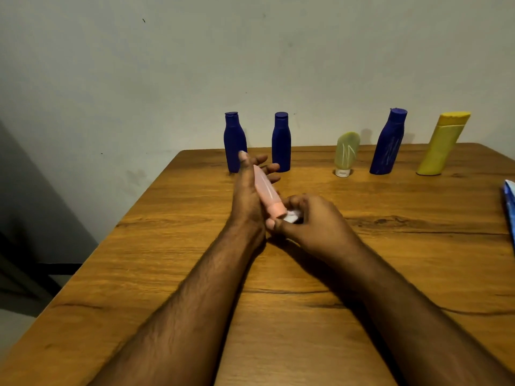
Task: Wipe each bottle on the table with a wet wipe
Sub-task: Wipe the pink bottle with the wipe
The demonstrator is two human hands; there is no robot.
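Figure: wiping the cap end of the pink tube, seen from the head camera. I judge the step in hand to be cleaning this tube near its cap, and to do it well I would keep the tube steady in the left hand while turning it slowly, so that the wet wipe passes round the whole cap and then along the body. The left hand lies nearly flat, fingers fairly straight, with the tube resting along the palm and fingers, cap toward me; whether the thumb presses on it I cannot tell. The right hand is curled, its fingertips bunched round the small white wipe, which touches the cap. Both hands are held over the middle of the wooden table. Five more bottles stand in a row near the far edge: two blue bottles at left, a green tube standing on its cap, a leaning blue bottle and a yellow bottle. A blue packet lies at the right edge.
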